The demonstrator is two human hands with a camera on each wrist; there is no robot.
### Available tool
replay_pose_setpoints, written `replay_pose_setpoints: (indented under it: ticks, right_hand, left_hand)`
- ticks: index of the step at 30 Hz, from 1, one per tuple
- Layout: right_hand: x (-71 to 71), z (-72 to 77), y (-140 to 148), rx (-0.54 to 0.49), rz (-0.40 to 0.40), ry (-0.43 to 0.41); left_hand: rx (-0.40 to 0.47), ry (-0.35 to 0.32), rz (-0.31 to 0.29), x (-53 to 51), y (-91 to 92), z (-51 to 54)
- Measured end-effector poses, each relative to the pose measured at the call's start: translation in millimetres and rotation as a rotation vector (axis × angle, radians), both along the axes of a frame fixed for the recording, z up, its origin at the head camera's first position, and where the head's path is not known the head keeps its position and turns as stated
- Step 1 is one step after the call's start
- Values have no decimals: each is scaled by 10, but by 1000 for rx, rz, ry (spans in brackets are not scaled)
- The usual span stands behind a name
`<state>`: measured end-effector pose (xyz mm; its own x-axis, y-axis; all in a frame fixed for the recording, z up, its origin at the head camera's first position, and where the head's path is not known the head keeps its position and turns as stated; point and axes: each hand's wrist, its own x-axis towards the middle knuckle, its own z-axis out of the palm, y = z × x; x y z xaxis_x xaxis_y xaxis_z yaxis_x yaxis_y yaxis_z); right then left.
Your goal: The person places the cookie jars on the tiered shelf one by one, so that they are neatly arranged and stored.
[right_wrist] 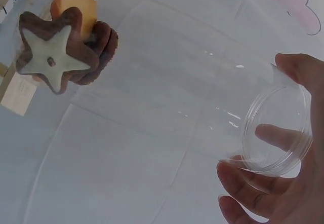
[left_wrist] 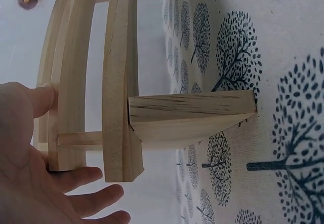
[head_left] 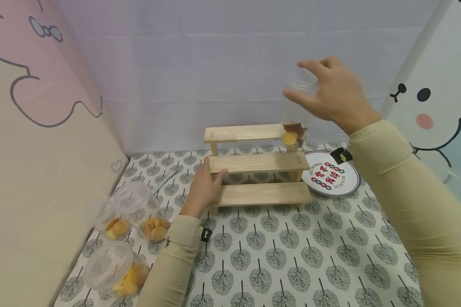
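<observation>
Your right hand [head_left: 334,94] is curled round the lidded end of the clear jar [right_wrist: 162,92], thumb to one side of the lid and fingers to the other. The jar hangs below that grip, its long axis roughly upright in the head view, with the cookies [right_wrist: 58,57] gathered at the far end from your fingers. The relation to judge is the base against the right end of the wooden rack's top board [head_left: 242,132]: in the head view the two overlap. From these angles you can't fairly say whether they touch or the base merely hangs in front — take that gap as unsettled.

Your right hand is plainly the nearer one to the jar. Your left hand [head_left: 205,189] is at the opposite end of the wooden rack [head_left: 257,163], fingers spread, with the thumb against a board and the forefinger by its tip.

The jar's wall is hard to make out from the head — clear plastic against the pale curtain [head_left: 215,76] — so the cookies mark its base best. They also cover part of the top board's right support. The rack hides the left edge of the plate [head_left: 348,184], and the left wrist view catches the cookies only at its top corner, cut off.
</observation>
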<state>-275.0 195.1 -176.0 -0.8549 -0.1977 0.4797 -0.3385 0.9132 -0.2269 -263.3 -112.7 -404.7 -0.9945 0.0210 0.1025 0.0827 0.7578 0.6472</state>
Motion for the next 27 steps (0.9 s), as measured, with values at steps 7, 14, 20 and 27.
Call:
replay_pose_setpoints:
  ticks: [7, 14, 20, 27]
  right_hand:
    - [-150, 72, -271, -14, 30, -11]
    - [-290, 67, -569, -42, 73, -21]
    - [-399, 41, -788, -51, 85, -54]
    - [-514, -26, -947, -66, 104, -84]
  left_hand:
    - [3, 0, 4, 37, 8, 15]
    - [12, 1, 11, 58, 13, 15]
    - [6, -2, 26, 78, 12, 10]
    - [10, -11, 35, 99, 80, 14]
